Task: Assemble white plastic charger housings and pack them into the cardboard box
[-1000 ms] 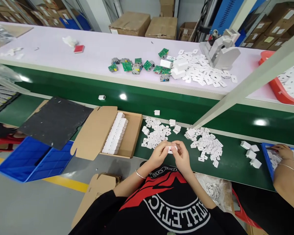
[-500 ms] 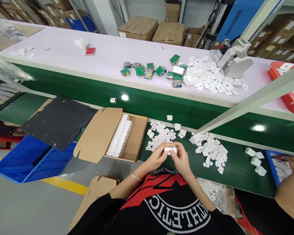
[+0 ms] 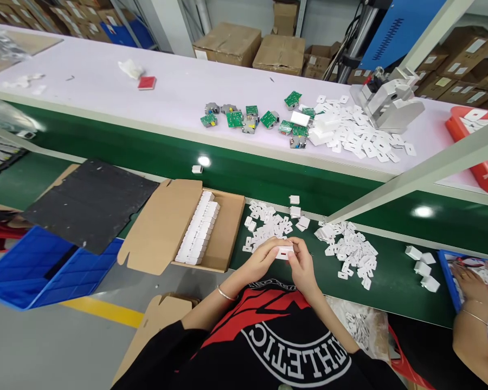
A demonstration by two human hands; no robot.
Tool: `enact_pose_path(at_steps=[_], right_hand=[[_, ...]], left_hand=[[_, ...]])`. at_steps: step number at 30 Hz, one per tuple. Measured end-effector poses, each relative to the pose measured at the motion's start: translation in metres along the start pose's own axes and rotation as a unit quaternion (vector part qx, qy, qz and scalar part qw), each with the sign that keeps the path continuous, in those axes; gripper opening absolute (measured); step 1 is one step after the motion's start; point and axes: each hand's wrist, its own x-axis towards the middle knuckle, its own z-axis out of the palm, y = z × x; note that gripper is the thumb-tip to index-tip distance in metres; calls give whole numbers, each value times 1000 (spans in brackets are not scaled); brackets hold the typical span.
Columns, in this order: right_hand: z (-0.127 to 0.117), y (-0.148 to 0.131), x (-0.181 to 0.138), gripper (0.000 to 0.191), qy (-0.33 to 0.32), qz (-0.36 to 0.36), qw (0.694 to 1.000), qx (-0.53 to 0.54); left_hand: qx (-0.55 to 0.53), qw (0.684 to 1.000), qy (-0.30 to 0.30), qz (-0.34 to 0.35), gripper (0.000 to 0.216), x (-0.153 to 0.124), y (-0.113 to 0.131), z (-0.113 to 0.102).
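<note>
Grey concrete floor (image 3: 44, 346) with a yellow line (image 3: 101, 311), green conveyor belt (image 3: 390, 281), white worktable (image 3: 106, 103) behind it, cardboard boxes (image 3: 252, 49) stacked along the back.

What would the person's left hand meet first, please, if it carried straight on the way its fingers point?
The left hand points right, so it would first meet the small white part it grips, then the right hand just beyond it.

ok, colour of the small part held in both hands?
White. The small part sits between the left hand and right hand; the head view shows it.
</note>
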Motion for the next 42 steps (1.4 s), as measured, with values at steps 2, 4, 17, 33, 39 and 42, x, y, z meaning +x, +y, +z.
enact_pose_path(at_steps=[2,4,17,33,39,42], right_hand=[[0,1,1,31,-2,8,1000,4],[1,2,3,32,-3,14,1000,7],[1,10,16,40,-56,35,997,30],[8,15,31,37,-39,39,997,60],[25,18,28,41,-37,26,995,83],[25,26,31,45,-48,10,998,42]], left_hand=[[15,1000,18,8,51,2,-4,3],[30,999,38,14,54,3,-8,5],[-5,997,80,-10,59,12,-22,5],[19,996,87,9,55,19,-27,-2],[-79,965,218,-126,63,16,-34,3],[-175,934,221,-221,58,14,-46,5]])
